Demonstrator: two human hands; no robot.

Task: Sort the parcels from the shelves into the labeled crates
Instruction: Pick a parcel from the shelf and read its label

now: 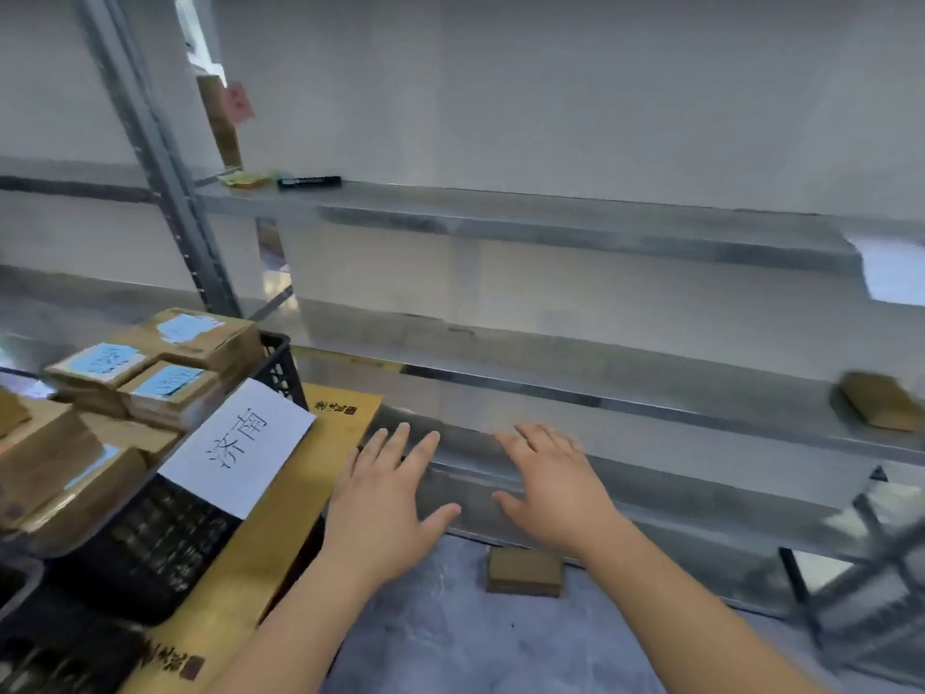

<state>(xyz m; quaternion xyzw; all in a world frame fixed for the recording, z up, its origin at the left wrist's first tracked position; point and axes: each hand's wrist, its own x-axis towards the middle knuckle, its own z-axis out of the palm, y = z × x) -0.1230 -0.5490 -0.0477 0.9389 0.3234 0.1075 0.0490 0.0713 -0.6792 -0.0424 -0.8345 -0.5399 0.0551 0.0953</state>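
Note:
My left hand [383, 498] and my right hand [553, 485] hover side by side, palms down, fingers spread, holding nothing, in front of the lower metal shelf [650, 393]. A brown parcel [524, 571] lies on the floor just below my right wrist. Another brown parcel [881, 400] rests on the shelf at the far right. At the left a black crate [165, 548] with a white paper label [239, 445] holds several brown parcels [165, 383] with blue stickers.
The crate stands on a yellow wooden table [280, 533]. A black marker [309, 181] and yellow notes [245, 179] lie on the upper shelf [500, 212]. A white paper [893, 273] hangs off that shelf's right end. Grey floor [440, 638] lies beneath my arms.

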